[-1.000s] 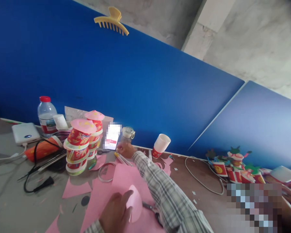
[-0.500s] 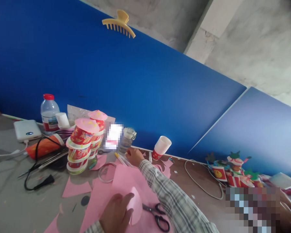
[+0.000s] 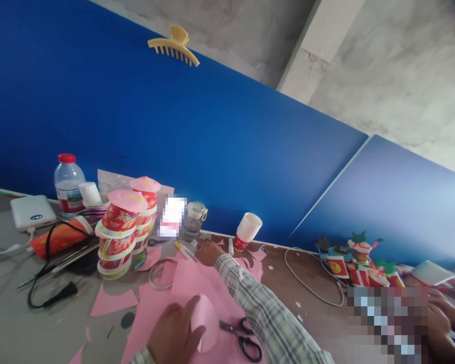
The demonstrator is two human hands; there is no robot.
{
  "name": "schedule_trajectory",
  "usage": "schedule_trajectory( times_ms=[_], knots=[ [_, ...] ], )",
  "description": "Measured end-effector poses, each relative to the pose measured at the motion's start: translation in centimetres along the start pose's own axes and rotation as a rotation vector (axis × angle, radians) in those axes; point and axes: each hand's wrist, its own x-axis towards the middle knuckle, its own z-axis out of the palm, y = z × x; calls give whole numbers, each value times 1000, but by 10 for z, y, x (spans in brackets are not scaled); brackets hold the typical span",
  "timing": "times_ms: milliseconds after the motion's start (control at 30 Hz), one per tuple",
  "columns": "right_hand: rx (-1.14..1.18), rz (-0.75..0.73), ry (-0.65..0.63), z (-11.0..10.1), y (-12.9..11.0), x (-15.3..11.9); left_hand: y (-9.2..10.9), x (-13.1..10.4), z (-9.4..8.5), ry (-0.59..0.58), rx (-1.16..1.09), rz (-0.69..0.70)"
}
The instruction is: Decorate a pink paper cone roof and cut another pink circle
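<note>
My left hand (image 3: 178,328) grips a rounded, slightly curved piece of pink paper (image 3: 205,323) between thumb and fingers. Beneath it lie larger pink paper sheets (image 3: 189,280). Black-handled scissors (image 3: 239,333) rest on the sheets, just right of the held piece. My right hand (image 3: 209,252) is stretched forward, its fingers drawn together close to the table. A small pale scrap (image 3: 194,243) shows at its fingertips; whether they hold it I cannot make out. Beside that hand lie a yellow marker (image 3: 184,251) and a clear bottle (image 3: 194,222). A roll of clear tape (image 3: 163,274) sits to the left.
Two stacks of decorated red paper cups (image 3: 117,237) with pink tops stand left. Behind are a red-capped bottle (image 3: 69,187), a power bank (image 3: 33,212) and a phone (image 3: 172,217). Paper cups (image 3: 249,227) stand by the blue partition (image 3: 212,141). Another person's hands (image 3: 442,313) are at far right.
My right hand has drawn slightly away from the clear bottle, and a pale scrap now shows at its fingertips. My left hand still holds the pink piece. The whole view has shifted slightly.
</note>
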Motion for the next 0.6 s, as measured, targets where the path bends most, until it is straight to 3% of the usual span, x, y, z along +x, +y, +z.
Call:
schedule_trajectory(
  times_ms=[100, 233, 400, 600],
  knots=[
    [-30, 6, -77, -3, -3, -2, -8, 8, -6, 10, 49, 77],
    [-24, 8, -86, -10, -8, -4, -12, 15, -13, 7, -23, 8],
    [88, -70, 7, -26, -11, -27, -11, 23, -20, -7, -322, -230],
    [301, -256, -6, -21, -30, -99, -9, 36, -26, 39, -703, -588]
  ],
)
